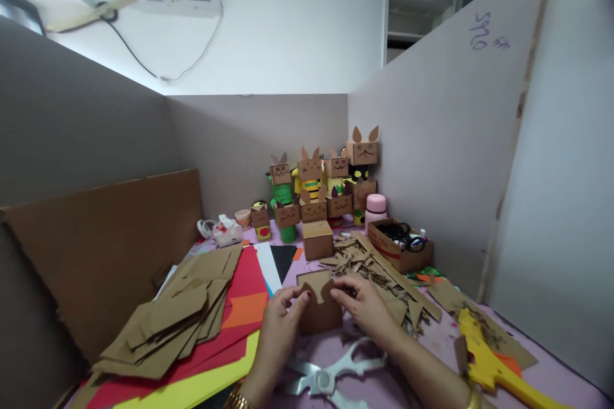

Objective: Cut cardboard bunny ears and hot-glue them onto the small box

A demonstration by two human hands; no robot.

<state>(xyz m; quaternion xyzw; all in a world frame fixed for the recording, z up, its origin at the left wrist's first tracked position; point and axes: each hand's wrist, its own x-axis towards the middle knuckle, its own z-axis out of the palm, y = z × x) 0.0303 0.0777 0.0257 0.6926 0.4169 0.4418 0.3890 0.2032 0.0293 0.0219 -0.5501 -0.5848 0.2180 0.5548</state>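
Observation:
A small brown cardboard box point(320, 319) stands before me on the pink tabletop. My left hand point(283, 316) pinches a small pointed cardboard ear point(306, 287) at the left of the box's upper edge. On the other side, my right hand point(362, 303) holds a similar cardboard ear point(327, 292) between thumb and fingers. Whether the ears touch the box cannot be made out. Silver scissors point(323, 380) lie spread just below the box, between my forearms.
Stacked cardboard sheets point(167, 326) and coloured paper point(244, 278) lie left. Cardboard scraps point(364, 268), an open supply box point(407, 259) and a yellow glue gun point(484, 358) are right. Behind stand another cardboard box point(317, 241), several cardboard animal figures point(311, 169) and a pink bottle point(375, 206).

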